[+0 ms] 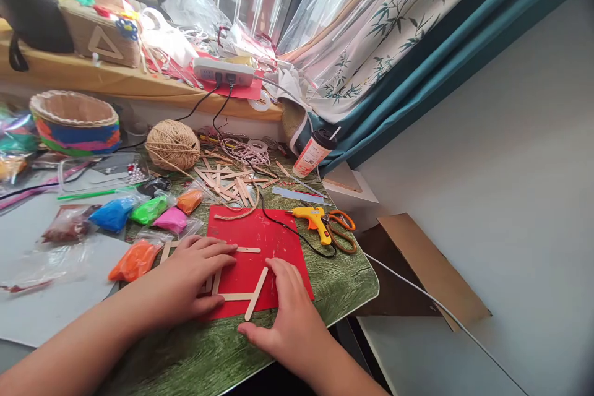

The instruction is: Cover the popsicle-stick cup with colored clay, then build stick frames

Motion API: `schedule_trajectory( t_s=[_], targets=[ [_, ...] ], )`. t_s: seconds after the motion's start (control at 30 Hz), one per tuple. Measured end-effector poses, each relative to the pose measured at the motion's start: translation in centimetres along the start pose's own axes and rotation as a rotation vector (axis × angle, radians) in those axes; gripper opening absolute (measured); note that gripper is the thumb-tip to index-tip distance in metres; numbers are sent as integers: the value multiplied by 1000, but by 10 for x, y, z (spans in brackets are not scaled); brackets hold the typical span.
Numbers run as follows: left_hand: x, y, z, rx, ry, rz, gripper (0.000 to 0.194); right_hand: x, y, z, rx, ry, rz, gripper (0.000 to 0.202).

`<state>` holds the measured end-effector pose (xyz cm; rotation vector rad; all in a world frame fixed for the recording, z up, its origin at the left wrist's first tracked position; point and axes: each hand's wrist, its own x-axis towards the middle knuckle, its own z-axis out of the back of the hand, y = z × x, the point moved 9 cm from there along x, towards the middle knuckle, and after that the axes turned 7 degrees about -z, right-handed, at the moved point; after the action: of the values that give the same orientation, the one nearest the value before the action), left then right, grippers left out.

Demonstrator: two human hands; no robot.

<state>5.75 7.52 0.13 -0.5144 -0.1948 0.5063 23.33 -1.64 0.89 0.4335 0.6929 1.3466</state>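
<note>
My left hand (197, 272) lies spread, palm down, over a frame of wooden craft sticks (239, 297), pressing on it and covering part of it. The frame rests on a red sheet (250, 229). My right hand (292, 309) spans a slanted craft stick (256, 294), with the thumb at its lower end and the fingertips at its upper end. This stick meets the right end of the frame's bottom stick. Another frame stick (249, 250) emerges beyond my left fingertips.
A yellow glue gun (313, 219) and orange-handled scissors (342, 232) lie right of the sheet. Behind it are loose craft sticks (223, 179), a twine ball (172, 145) and a lidded cup (315, 151). Bagged orange clay (134, 260) sits left. The table edge (352, 306) is near my right hand.
</note>
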Motion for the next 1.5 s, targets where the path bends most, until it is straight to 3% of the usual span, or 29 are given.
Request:
schedule_trajectory(
  t_s=[0.13, 0.47, 0.77, 1.0, 1.17, 1.5],
  targets=[
    [0, 1, 1, -1, -23, 1, 60, 2, 2, -10, -13, 7, -7, 103],
    [0, 0, 0, 14, 3, 5, 60, 10, 13, 6, 28, 22, 27, 91],
    [0, 1, 0, -1, -34, -19, 59, 26, -23, 23, 471, 136, -50, 51],
    [1, 0, 0, 21, -9, -21, 59, 44, -25, 28, 520, 224, 42, 58],
    [3, -2, 1, 20, 4, -16, 60, 53, -41, 20, 767, 257, -76, 60],
    [3, -3, 1, -5, 56, 14, 59, 62, -35, 17, 1081, 249, -148, 46]
  ],
)
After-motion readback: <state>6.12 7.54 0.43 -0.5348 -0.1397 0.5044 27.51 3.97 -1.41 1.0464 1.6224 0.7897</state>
